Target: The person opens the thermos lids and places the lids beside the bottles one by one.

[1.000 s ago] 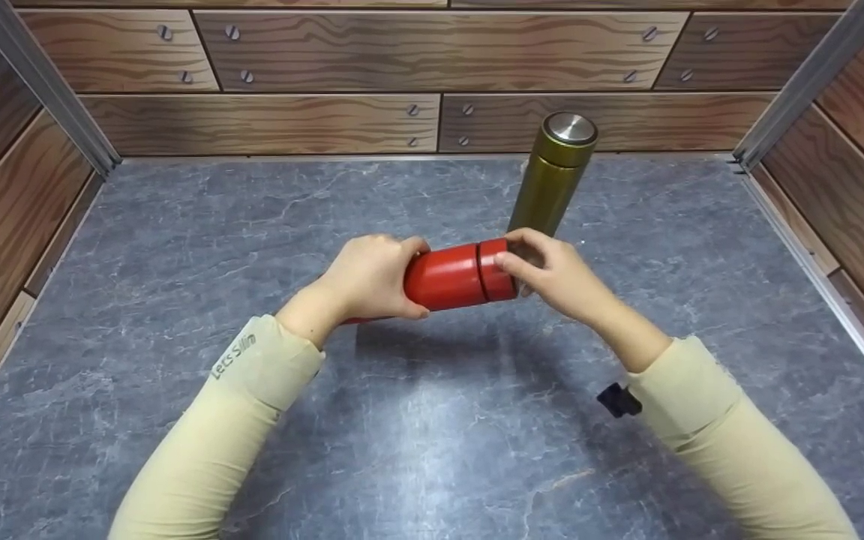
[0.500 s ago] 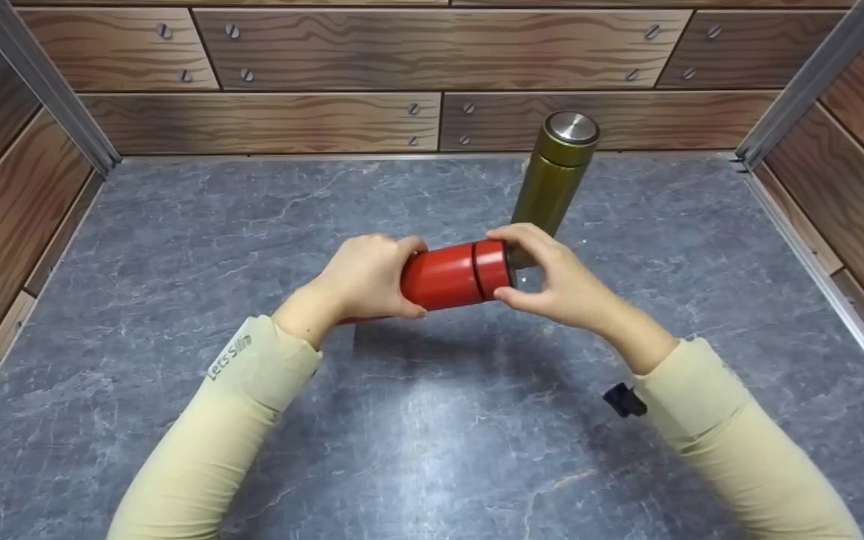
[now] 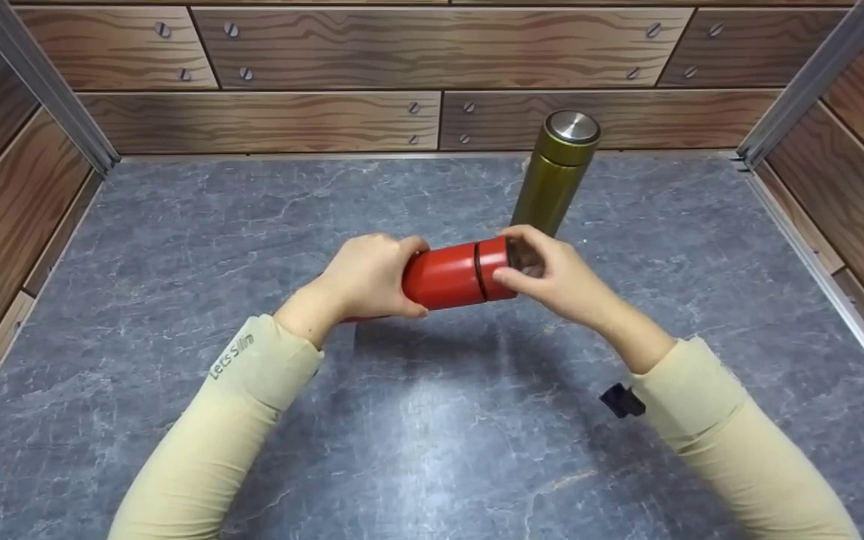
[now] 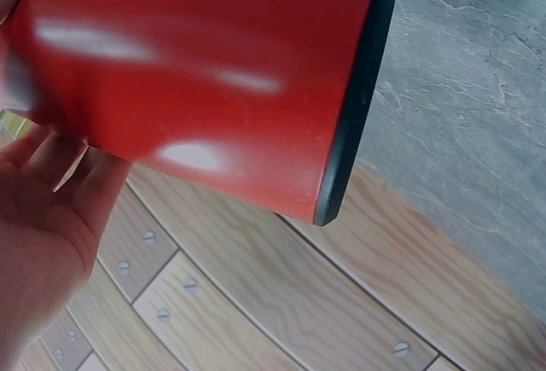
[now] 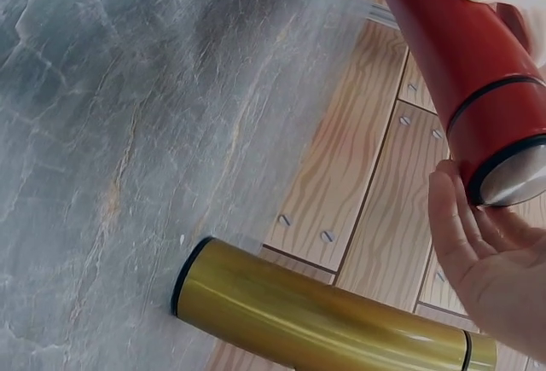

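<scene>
The left hand (image 3: 368,277) clasps a red flask (image 3: 443,279), the right hand (image 3: 568,283) pinching its cap (image 3: 492,261), a gold flask (image 3: 552,186) upright beyond, right.

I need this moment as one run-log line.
left hand: grips red bottle; right hand: pinches its cap; red bottle: tilted, cap on; gold bottle: upright on table

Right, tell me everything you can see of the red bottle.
The red bottle has a smooth, glossy body, a dark base rim, and a red cap beyond a dark seam; its cap end looks like silvery metal. Closed, it is tilted nearly sideways over the table. The left hand grips the body; the right hand pinches the cap.
</scene>
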The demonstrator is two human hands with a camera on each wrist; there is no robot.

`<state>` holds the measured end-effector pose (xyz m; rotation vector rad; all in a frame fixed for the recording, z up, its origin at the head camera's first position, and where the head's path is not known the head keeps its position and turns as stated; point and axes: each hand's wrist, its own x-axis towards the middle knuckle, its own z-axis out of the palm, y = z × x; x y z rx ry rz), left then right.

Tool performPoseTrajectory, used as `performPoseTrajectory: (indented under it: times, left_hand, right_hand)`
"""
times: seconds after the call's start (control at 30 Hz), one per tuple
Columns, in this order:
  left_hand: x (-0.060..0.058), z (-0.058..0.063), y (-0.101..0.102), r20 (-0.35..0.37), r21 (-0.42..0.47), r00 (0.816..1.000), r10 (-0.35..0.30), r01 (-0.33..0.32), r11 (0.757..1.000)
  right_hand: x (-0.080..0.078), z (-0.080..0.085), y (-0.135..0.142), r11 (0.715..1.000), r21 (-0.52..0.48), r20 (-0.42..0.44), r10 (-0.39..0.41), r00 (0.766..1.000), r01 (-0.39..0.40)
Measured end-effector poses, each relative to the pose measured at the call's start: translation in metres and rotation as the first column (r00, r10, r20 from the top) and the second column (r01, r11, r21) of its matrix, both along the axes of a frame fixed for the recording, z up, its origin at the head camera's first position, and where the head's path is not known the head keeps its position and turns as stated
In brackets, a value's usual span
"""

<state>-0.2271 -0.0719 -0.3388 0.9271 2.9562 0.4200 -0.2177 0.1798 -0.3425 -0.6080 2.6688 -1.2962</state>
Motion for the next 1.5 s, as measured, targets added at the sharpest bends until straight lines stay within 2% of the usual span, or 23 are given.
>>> performPoseTrajectory:
  times: [0.2, 0.33, 0.47, 0.57, 0.67, 0.87, 0.93, 1.0, 1.17, 1.27, 1.37, 1.5]
  left_hand:
    - [0.0008, 0.0007, -0.0011, 0.003, 0.006, 1.0, 0.005, -0.005, 1.0]
    - [0.0008, 0.0005, -0.0015, 0.0, -0.001, 1.0, 0.004, -0.004, 1.0]
    - [0.0005, 0.0005, -0.001, 0.001, -0.001, 1.0, 0.002, -0.002, 1.0]
    - [0.0003, 0.0003, -0.0004, -0.005, -0.001, 1.0, -0.004, 0.004, 1.0]
    - [0.0001, -0.0002, -0.0002, -0.006, 0.0, 1.0, -0.007, 0.007, 1.0]
    - [0.0001, -0.0009, -0.0014, 0.009, 0.01, 1.0, -0.002, 0.002, 1.0]
    - [0.0001, -0.0012, -0.0016, 0.013, 0.01, 1.0, 0.0, 0.0, 1.0]
    - [0.0003, -0.0014, -0.0017, 0.018, 0.008, 1.0, 0.003, -0.003, 1.0]
    - [0.0013, -0.0012, -0.001, 0.037, 0.008, 0.999, 0.01, -0.01, 1.0]
    - [0.0013, -0.0004, -0.0005, 0.035, 0.006, 0.999, 0.008, -0.008, 1.0]
    - [0.001, 0.0001, -0.0009, 0.033, 0.005, 0.999, 0.007, -0.007, 1.0]
    - [0.0011, 0.0001, -0.0024, 0.034, 0.014, 0.999, 0.008, -0.008, 1.0]
  right_hand:
    - [0.0025, 0.0003, 0.0015, 0.997, 0.027, -0.122, 0.081, 0.989, -0.078]
    - [0.0021, 0.0001, 0.0002, 0.998, 0.013, -0.075, 0.056, 0.996, -0.055]
    - [0.0001, 0.0007, -0.0021, 1.0, 0.011, 0.003, -0.025, 1.0, 0.025]
    - [0.0001, 0.0013, -0.0029, 0.997, 0.033, 0.028, -0.064, 0.998, 0.063]
    - [0.0008, 0.0018, -0.0028, 0.999, 0.011, 0.029, -0.048, 0.998, 0.048]
    - [0.0028, 0.002, -0.0003, 0.998, -0.008, -0.11, 0.066, 0.992, -0.067]
    - [0.0032, 0.0015, 0.0004, 0.996, 0.003, -0.131, 0.084, 0.988, -0.084]
    - [0.0031, 0.0016, 0.0001, 0.997, -0.008, -0.111, 0.077, 0.991, -0.078]
    - [0.0012, 0.0022, -0.002, 1.0, -0.001, 0.006, -0.02, 1.0, 0.02]
    - [0.0007, 0.0027, -0.0029, 0.998, 0.029, 0.036, -0.058, 0.998, 0.056]
    - [0.0013, 0.0035, -0.0034, 0.999, 0.016, 0.033, -0.037, 0.999, 0.037]
    - [0.0023, 0.0043, -0.0033, 0.999, -0.012, -0.024, 0.035, 0.999, -0.036]
